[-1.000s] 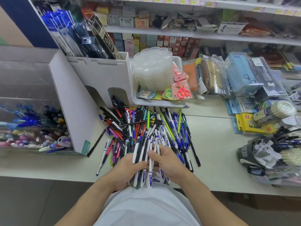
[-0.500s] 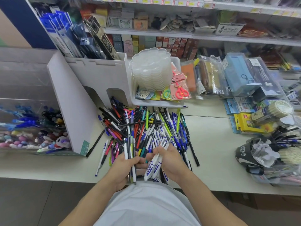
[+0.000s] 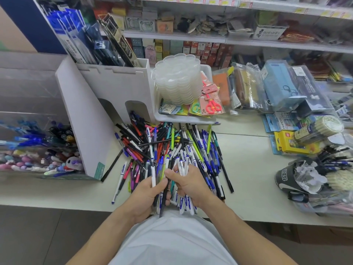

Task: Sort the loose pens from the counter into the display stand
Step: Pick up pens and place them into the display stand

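A big heap of loose pens (image 3: 172, 148), black, red, blue, green and white, covers the pale counter (image 3: 252, 169) in front of the white display stand (image 3: 114, 87). At the heap's near edge my left hand (image 3: 147, 197) grips a small bunch of mixed pens, one white with a black tip among them. Beside it my right hand (image 3: 188, 185) grips a bundle of white pens with blue print (image 3: 184, 204), their ends sticking out above and below the fist. The two hands touch at the fingertips.
A clear acrylic bin of coloured pens (image 3: 34, 148) stands left of the stand. Behind the heap a white tray (image 3: 183, 119) holds stacked clear lids and scissors. Pencil cases (image 3: 278, 85), a yellow box (image 3: 290, 144) and a bag of goods (image 3: 313, 178) crowd the right.
My hands have drawn closer together. The white-and-blue pens in my right hand have swung from slanting to nearly upright, and my left hand has gathered more pens into its bunch.
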A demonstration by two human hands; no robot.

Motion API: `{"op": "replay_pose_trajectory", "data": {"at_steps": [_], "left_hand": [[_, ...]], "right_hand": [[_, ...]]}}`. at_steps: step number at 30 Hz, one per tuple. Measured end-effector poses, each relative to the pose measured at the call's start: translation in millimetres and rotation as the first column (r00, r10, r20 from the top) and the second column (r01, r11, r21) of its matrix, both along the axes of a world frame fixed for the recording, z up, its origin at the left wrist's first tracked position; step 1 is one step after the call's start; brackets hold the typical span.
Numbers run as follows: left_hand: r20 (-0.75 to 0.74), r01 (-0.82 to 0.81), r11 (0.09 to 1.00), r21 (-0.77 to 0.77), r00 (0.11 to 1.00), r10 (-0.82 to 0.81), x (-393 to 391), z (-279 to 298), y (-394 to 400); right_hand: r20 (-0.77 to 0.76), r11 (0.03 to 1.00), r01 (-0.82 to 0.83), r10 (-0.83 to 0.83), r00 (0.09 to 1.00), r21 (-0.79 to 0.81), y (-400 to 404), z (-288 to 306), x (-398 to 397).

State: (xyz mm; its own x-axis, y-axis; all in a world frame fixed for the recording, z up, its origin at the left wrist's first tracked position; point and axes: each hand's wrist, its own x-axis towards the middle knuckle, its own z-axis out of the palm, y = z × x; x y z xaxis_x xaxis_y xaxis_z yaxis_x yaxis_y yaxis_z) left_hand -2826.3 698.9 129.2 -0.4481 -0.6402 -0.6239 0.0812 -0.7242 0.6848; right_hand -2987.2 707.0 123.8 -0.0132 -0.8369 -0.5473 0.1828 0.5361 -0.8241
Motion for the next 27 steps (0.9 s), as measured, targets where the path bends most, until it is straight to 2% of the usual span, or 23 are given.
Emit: {"op": "replay_pose_trajectory", "data": {"at_steps": [3, 7, 15, 18, 22, 24, 27], "left_hand": [[-0.037, -0.001, 0.999, -0.047, 0.999, 0.0, -1.1, 0.5, 1.6], [0.001, 0.01, 0.994, -0.106, 1.0, -0.01, 2.7, -3.8, 2.3], [0.139, 0.135, 0.949, -0.286, 0.985, -0.098, 6.6, -5.8, 3.4], [0.214, 0.232, 0.907, -0.351, 0.963, -0.164, 8.2, -7.1, 3.7], [0.247, 0.283, 0.891, -0.355, 0.948, -0.202, 14.0, -10.2, 3.5], [0.24, 0.266, 0.891, -0.368, 0.953, -0.185, 16.3, -11.7, 1.3], [0.162, 0.145, 0.964, -0.222, 0.981, -0.11, 17.7, -14.1, -1.1]], "right_hand": [[-0.043, 0.999, -0.03, 0.029, 0.999, -0.026, 1.3, -0.6, 2.7], [-0.055, 0.999, -0.023, 0.021, 0.998, -0.026, 1.1, -3.2, 3.9], [-0.167, 0.991, 0.126, -0.13, 0.977, -0.032, 3.0, -9.0, 8.2], [-0.208, 0.991, 0.124, -0.134, 0.969, -0.057, -0.2, -9.5, 8.6], [-0.279, 0.993, 0.082, -0.102, 0.955, -0.084, -6.9, -6.8, 8.1], [-0.212, 0.995, 0.085, -0.096, 0.973, -0.06, -8.3, -6.6, 9.1], [-0.132, 0.996, 0.093, -0.093, 0.987, -0.007, -10.5, -11.3, 12.1]]}}
